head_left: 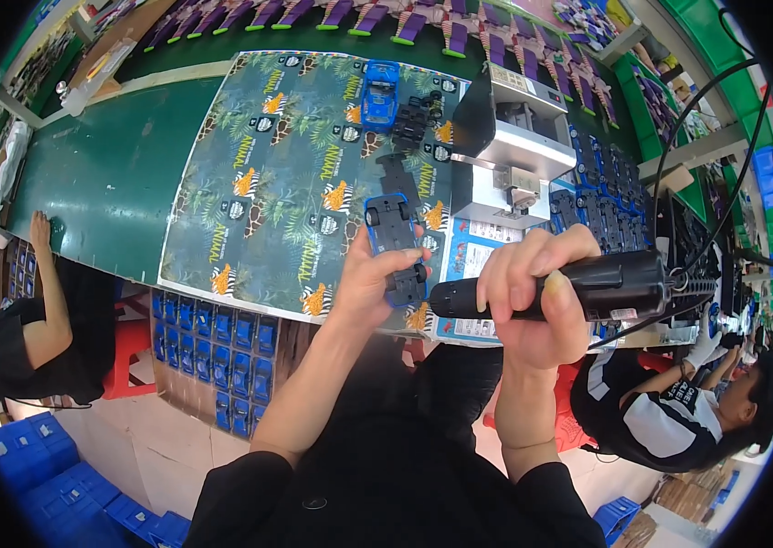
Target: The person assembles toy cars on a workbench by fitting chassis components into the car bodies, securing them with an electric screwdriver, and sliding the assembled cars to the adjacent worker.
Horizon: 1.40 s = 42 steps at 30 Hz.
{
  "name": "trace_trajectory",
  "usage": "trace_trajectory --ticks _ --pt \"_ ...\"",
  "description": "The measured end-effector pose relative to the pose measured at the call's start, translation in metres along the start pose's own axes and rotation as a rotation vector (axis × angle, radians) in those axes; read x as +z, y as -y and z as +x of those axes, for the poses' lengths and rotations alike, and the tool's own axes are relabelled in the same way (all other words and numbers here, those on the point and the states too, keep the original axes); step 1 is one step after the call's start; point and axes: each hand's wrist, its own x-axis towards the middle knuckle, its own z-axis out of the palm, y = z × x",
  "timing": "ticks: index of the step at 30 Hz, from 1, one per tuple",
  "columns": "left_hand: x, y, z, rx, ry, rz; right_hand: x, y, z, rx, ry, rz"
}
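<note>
My left hand (364, 279) grips a blue toy car (392, 222) with its black underside turned up, the thumb lying across the chassis. In my right hand (537, 297) is a black electric screwdriver (624, 281), fingers wrapped round its body. Its nose points left, close to the car's near end; whether they touch I cannot tell. Just beyond the held car lies a black chassis piece (394, 173). Farther back are a blue car body (379, 95) and a cluster of black parts with wheels (416, 121).
A metal box-shaped machine (507, 187) stands right of the car on the printed sheet (286, 183). Rows of blue cars (592, 201) lie behind it. Black cables (706, 183) hang at right. Co-workers sit either side (30, 338) (670, 402). A carton of blue cars (213, 352) sits below the table edge.
</note>
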Motion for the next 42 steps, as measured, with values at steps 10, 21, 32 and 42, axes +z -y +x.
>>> trace_trajectory --ticks 10,21,32,42 --pt "0.003 0.000 0.000 -0.016 -0.001 0.005 0.002 -0.015 -0.010 0.131 -0.063 -0.153" --pt "0.010 -0.003 0.002 -0.093 -0.059 0.029 -0.003 -0.027 -0.006 0.154 0.053 -0.107" --pt "0.008 -0.008 0.002 -0.138 -0.022 -0.004 0.003 -0.025 -0.009 0.112 0.051 -0.148" --pt "-0.010 -0.006 0.005 -0.190 0.132 -0.171 0.008 -0.013 -0.017 0.061 0.169 -0.103"
